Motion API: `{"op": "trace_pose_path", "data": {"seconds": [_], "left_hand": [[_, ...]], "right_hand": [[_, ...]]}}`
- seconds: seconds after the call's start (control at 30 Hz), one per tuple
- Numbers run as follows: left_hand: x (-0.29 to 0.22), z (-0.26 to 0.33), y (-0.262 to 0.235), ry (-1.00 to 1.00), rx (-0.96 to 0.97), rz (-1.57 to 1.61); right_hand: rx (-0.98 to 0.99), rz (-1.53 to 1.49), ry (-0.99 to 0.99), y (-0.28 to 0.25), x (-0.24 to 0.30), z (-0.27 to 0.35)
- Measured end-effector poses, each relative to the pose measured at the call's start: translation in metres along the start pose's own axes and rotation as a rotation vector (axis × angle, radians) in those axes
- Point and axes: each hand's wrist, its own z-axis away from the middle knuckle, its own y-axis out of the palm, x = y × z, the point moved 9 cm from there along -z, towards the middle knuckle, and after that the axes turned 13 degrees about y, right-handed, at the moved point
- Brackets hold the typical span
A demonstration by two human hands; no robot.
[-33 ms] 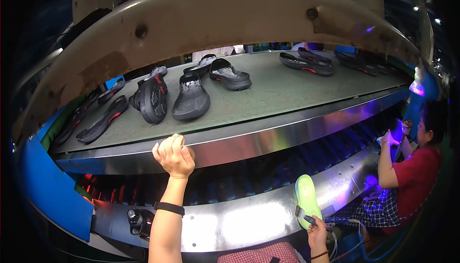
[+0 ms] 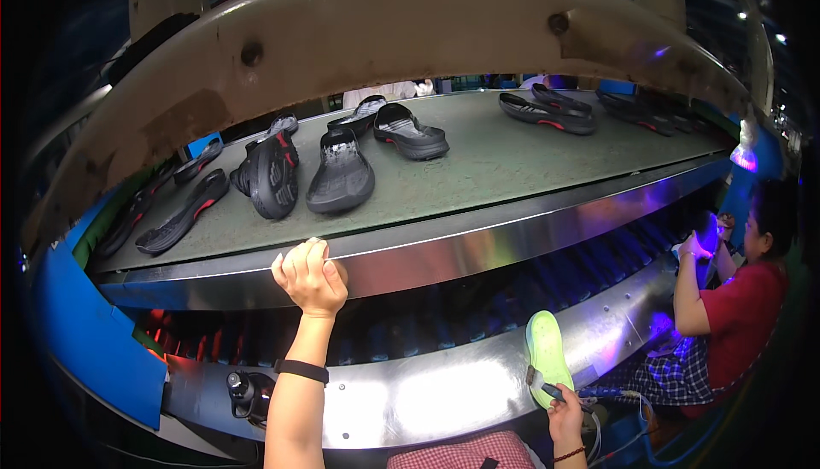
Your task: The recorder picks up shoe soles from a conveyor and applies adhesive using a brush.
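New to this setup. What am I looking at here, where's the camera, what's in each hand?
The picture comes from a wide fisheye camera worn on a person's head, looking down and forward, so straight edges bend near the rim. The two forearms rising from the bottom edge are the wearer's own. The left hand is closed on the shiny metal edge of a grey-green conveyor belt. The right hand holds a light green shoe sole upright, with a small tool against it. On the belt lie dark sandals and soles, one black sole nearest the left hand. The curved beige beam overhead is part of the machine frame. At right, a co-worker in a red shirt sits under purple light.
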Motion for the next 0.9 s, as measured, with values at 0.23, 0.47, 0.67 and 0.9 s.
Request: {"op": "trace_pose_path", "data": {"seconds": [0.23,0.47,0.67,0.9], "left_hand": [[-0.004,-0.001,0.001,-0.003,0.002,-0.009],[-0.009,-0.004,0.002,0.008,0.027,-0.027],[-0.012,-0.003,0.004,-0.002,0.011,-0.02],[-0.014,-0.004,0.006,-0.007,0.019,-0.006]], "right_hand": [[0.037,-0.024,0.024,0.006,0.002,-0.003],[0.038,0.005,0.004,0.001,0.008,-0.003],[0.014,-0.004,-0.002,-0.004,0.015,-0.006],[0.015,0.025,-0.022,-0.002,0.018,-0.009]]}}
